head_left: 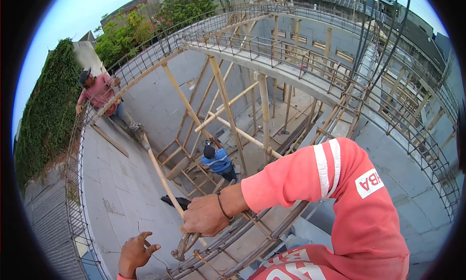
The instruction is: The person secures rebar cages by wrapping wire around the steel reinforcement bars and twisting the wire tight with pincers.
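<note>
Some room surrounds the unclenched left hand; right hand grips pincers at rebar's edge.

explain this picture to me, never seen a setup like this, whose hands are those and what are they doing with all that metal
There's no machine here: a person works with bare hands, and a camera on their head looks forward and down. The dark round border frames that one view.

The right hand, at the end of the pink sleeve, grips a metal tool resembling pincers. The left hand is beside it, fingers bent; thin wire shows nearby, but whether it's held is unclear.

Close by run long steel bars. Beyond are grey block walls and wooden poles. Others nearby include a person in blue below.
</note>
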Available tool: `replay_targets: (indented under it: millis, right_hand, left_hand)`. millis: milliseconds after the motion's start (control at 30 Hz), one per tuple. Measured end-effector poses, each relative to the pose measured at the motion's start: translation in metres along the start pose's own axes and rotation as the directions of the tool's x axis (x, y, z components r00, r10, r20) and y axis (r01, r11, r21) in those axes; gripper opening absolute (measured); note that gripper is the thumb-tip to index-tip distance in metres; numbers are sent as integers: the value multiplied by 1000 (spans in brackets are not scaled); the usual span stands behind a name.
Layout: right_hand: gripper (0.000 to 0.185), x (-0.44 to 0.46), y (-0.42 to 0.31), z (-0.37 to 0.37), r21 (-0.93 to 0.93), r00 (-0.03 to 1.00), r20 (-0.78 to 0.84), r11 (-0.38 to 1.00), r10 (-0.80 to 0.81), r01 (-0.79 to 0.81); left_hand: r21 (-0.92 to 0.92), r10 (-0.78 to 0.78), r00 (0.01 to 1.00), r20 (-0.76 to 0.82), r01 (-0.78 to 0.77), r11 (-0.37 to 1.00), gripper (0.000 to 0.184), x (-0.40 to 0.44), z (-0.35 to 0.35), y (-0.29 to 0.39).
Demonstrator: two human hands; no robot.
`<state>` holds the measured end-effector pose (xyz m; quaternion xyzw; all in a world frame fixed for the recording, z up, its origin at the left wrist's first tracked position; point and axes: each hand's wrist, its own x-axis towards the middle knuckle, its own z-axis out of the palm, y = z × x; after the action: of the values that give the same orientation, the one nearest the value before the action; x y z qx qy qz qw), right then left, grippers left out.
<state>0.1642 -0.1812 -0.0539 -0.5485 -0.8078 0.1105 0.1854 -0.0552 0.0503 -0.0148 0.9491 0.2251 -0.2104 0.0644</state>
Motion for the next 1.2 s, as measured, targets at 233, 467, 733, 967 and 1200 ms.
replay_targets:
  millis: [233,467,733,967,1200]
  right_hand:
    - [22,0,2,-4,-23,998,65,1000,-9,10]
    - [24,-2,1,-4,-35,1000,-27,999,-15,14]
    - [27,-2,-5,-17,13,997,75,1000,14,-15]
    - [29,-5,-5,-16,58,994,105,998,17,-23]
    - [31,-6,-6,-9,97,997,66,994,37,-43]
  left_hand:
    - [5,25,1000,-4,-25,1000,58,-2,2,2]
    - [-15,24,1000,13,-24,1000,57,-3,-2,7]
    - [-134,32,998,45,-26,991,54,-1,0,2]
    - [-157,12,994,104,4,988,57,2,-1,4]
    - [-155,44,995,94,-29,988,59,1,1,2]
